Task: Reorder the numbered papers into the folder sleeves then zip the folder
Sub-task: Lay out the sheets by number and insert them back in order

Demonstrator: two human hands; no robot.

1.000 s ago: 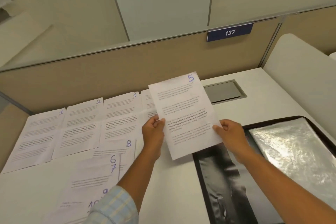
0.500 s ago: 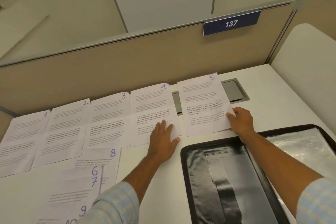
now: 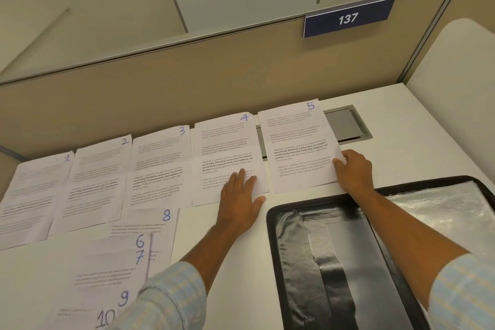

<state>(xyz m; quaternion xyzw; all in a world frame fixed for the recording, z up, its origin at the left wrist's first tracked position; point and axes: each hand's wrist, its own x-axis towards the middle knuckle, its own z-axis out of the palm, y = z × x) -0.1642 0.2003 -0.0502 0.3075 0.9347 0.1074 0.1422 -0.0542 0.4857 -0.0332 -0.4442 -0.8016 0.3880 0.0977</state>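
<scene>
Five printed sheets lie in a row across the middle of the frame on the white worktop [image 3: 227, 276], climbing from left to upper right. They are paper 1 [image 3: 40, 190], paper 2 [image 3: 96, 182], paper 3 [image 3: 160, 166], paper 4 [image 3: 225, 147] and paper 5 [image 3: 297, 142], each with its number in blue ink at the top right corner.

The left hand [image 3: 239, 195] lies flat with its fingers straight on the lower right corner of paper 4, holding nothing. The right hand [image 3: 353, 169] touches the right edge of paper 5 with its fingertips; I cannot tell whether it pinches the sheet or only presses on it. Paper 5 partly covers a grey cable hatch [image 3: 345, 126] set into the worktop.

At lower left, paper 8 [image 3: 160, 222] lies just below paper 3. A loose pile [image 3: 107, 270] overlaps it, showing the numbers 6, 7, 9 and 10.

At lower right the black zip folder [image 3: 273, 249] lies open, with a shiny clear sleeve [image 3: 442, 209] on its right side and no paper visible in it. A blue plate marked 137 [image 3: 348, 18] hangs on the partition at upper right.
</scene>
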